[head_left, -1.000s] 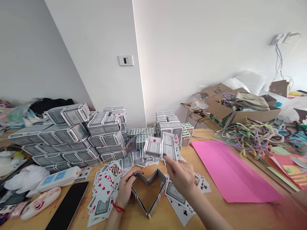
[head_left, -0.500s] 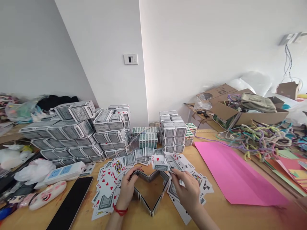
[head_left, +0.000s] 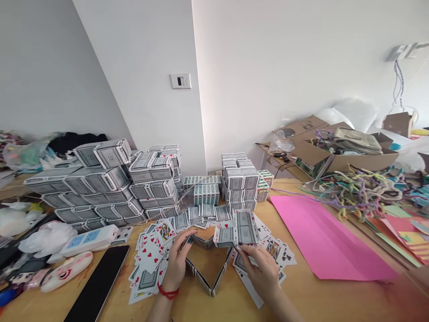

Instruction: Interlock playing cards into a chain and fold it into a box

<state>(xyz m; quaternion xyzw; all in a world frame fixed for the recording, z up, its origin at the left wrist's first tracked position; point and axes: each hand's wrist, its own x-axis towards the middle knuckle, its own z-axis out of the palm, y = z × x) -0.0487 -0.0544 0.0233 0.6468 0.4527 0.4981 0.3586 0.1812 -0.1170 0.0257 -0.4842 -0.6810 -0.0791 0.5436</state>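
Lower than a second ago, the folded card piece (head_left: pixel 246 227) now hides the far right lobe of the heart-shaped card frame (head_left: pixel 201 278), bringing both within one working spot; contact is unclear. The right hand (head_left: pixel 263 268) pinches its near edge; the left hand (head_left: pixel 177 259) clasps the frame's left lobe. Grey-patterned, stiff card forms thin, sharply creased walls on the wooden table (head_left: pixel 298 299).

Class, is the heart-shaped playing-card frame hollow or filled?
Hollow: the wooden tabletop shows inside the walls of the heart-shaped playing-card frame.
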